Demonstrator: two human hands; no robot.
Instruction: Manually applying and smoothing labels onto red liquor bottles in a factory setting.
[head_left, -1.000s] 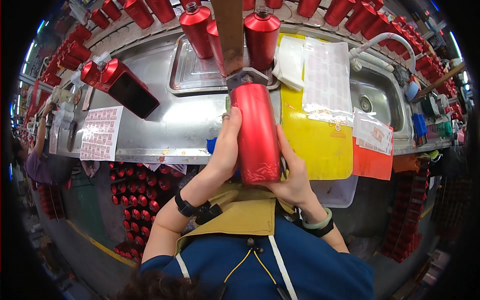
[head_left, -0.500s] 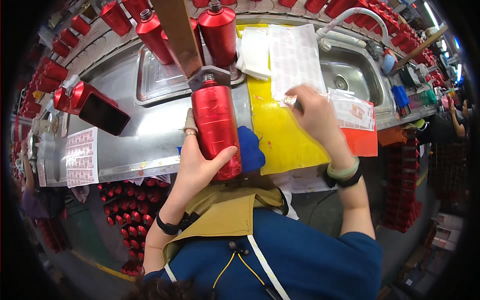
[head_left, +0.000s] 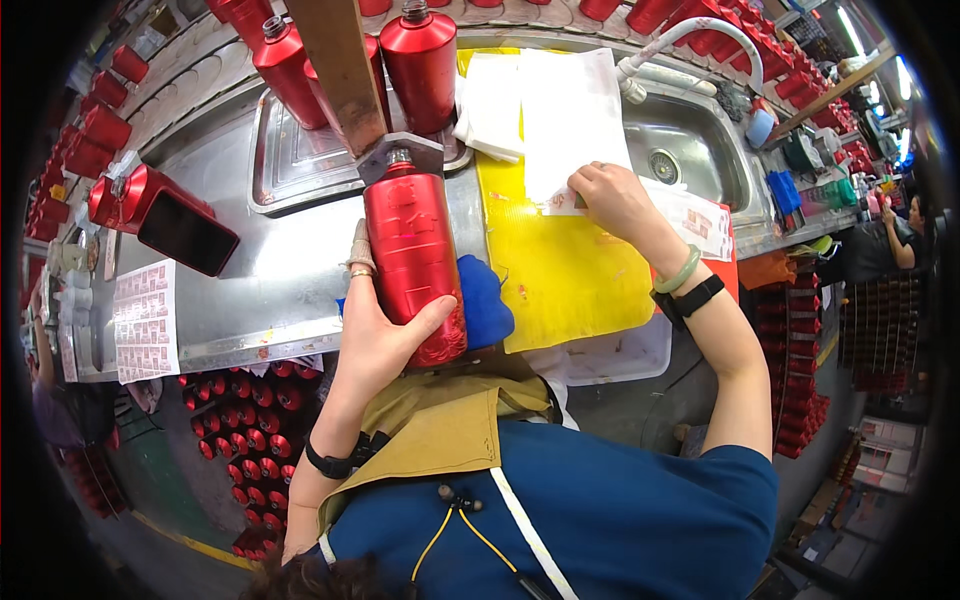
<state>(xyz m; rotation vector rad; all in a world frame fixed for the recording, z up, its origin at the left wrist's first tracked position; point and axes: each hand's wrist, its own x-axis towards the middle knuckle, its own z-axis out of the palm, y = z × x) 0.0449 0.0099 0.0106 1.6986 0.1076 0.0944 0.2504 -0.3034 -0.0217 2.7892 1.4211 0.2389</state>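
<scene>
Right hand (head_left: pixel 605 200) has reached out, seemingly pinching paper sheet (head_left: pixel 570 125); left hand (head_left: pixel 375 330) grips red bottle (head_left: pixel 413 262).

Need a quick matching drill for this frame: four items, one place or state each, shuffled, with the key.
Items:
1. red bottle
2. white sheet
3. blue cloth
4. black box

Places or states:
A. lies beside the bottle's base, at the yellow mat's edge
B. gripped by the left hand, neck under a metal bracket
C. on the steel counter, far left
D. under the right hand, near the sink

Pairs: 1-B, 2-D, 3-A, 4-C
</scene>
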